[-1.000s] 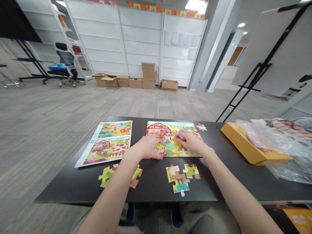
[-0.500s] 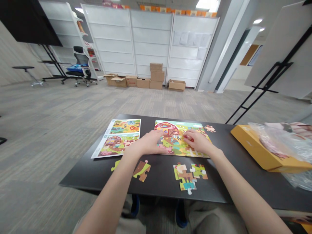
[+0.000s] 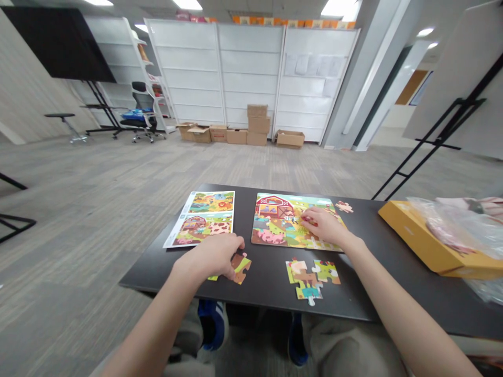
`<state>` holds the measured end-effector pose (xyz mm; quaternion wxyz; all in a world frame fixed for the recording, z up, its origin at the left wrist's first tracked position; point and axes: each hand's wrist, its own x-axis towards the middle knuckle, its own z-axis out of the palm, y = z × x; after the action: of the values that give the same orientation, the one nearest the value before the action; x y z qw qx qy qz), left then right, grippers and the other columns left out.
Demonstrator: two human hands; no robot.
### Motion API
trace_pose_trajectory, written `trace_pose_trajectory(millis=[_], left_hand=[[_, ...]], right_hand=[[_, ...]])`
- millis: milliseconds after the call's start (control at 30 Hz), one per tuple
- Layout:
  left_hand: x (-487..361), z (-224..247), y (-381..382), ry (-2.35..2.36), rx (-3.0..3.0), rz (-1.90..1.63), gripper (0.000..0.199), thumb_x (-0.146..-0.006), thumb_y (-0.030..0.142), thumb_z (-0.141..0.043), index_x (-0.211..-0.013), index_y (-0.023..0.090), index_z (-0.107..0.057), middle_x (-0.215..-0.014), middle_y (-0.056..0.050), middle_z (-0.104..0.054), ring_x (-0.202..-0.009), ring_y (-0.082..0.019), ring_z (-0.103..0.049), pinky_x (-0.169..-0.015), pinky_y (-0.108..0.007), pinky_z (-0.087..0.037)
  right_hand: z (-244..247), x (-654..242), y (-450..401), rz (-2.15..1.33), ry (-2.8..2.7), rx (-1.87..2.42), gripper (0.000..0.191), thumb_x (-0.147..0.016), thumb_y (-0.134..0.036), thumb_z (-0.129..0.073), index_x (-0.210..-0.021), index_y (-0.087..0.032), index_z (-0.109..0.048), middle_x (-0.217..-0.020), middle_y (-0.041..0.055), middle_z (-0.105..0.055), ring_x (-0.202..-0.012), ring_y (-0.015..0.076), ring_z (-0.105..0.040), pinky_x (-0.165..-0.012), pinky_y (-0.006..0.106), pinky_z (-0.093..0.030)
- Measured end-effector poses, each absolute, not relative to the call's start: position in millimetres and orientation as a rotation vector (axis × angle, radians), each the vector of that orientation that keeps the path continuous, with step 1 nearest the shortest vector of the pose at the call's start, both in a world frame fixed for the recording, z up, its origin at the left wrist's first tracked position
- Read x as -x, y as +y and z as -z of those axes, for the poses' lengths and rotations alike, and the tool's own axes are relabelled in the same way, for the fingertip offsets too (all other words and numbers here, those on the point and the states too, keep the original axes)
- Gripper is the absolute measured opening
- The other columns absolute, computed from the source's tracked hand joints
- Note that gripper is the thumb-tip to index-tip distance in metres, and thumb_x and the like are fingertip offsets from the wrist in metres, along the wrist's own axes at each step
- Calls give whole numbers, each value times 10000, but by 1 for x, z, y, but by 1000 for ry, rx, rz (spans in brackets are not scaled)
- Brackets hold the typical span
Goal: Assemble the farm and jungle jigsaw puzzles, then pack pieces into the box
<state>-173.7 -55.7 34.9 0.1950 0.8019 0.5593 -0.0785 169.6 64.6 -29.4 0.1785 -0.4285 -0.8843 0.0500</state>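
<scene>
gray plank-patterned floor [image 3: 157,178], white shelving [image 3: 251,68], ceiling lights [image 3: 340,7]

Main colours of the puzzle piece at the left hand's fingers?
The puzzle piece is mainly brown and green; head view.

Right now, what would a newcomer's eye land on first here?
Probably the colorful farm puzzle in the middle of the dark table, with the right hand over its right part. Next, the left hand at a brown-and-green piece near the front edge. Then the yellow box with clear plastic, on the table's right side.
</scene>
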Motion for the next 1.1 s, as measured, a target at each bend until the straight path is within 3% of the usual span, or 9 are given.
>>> trace_pose_trajectory(millis=[100,233,433,533,700,800,967,1100], left_hand=[[173,-34,-55,1555,-2219,242,584,-609,294,-809,-1163,229,-638,-999,-27,-714,-896,-240,-668,-667,-278,-427],[180,-28,-49,1478,-2263,192,463,-577,310,-810,-1003,229,-649,-1006,-20,-682,-873,-221,-640,-655,-264,-401],[181,-22,-41,1432,-2205,81,440,-545,314,-797,-900,222,-555,-909,-2,-651,-803,-205,-617,-597,-250,-374],[179,-29,-41,1342,-2093,-7,405,-621,306,-746,-941,218,-513,-813,24,-636,-723,-181,-618,-565,-239,-375],[172,-43,-35,1104,-1948,-238,517,-772,344,-669,-1250,233,-505,-822,24,-680,-713,-168,-653,-612,-243,-443],[156,-42,-26,1117,-1895,-460,371,-849,404,-620,-1167,216,-588,-761,1,-703,-724,-174,-678,-649,-252,-472],[117,-26,-9,1243,-1717,-730,256,-803,407,-689,-905,187,-607,-667,1,-686,-590,-162,-672,-546,-231,-458],[89,-21,-3,1264,-1598,-741,202,-822,351,-679,-841,177,-578,-588,18,-650,-497,-133,-625,-508,-222,-460]], right_hand=[[29,-169,64,-152,-2501,1223,203,-949,-301,-543,-1010,-197,-707,-1060,117,-693,-996,257,-642,-900,382,-497],[30,-170,65,-154,-2500,1219,198,-953,-299,-544,-1017,-199,-701,-1064,115,-690,-1003,255,-637,-907,383,-492],[30,-170,64,-143,-2505,1205,181,-950,-291,-554,-1013,-202,-699,-1079,116,-689,-1020,254,-639,-896,372,-492],[27,-169,61,-157,-2493,1217,171,-949,-288,-560,-989,-205,-704,-1063,116,-690,-1005,253,-641,-878,368,-497],[26,-170,61,-173,-2480,1202,178,-948,-280,-551,-945,-203,-712,-1040,111,-692,-975,245,-644,-871,370,-500],[26,-170,62,-196,-2421,1167,193,-943,-289,-553,-956,-193,-720,-1023,109,-703,-965,243,-645,-879,378,-495],[16,-163,57,-601,-2215,1174,273,-932,-411,-585,-989,-196,-742,-957,71,-740,-789,190,-650,-745,334,-506],[5,-157,48,-1031,-2074,1036,355,-907,-506,-613,-992,-186,-740,-925,57,-734,-771,163,-640,-704,299,-500]])
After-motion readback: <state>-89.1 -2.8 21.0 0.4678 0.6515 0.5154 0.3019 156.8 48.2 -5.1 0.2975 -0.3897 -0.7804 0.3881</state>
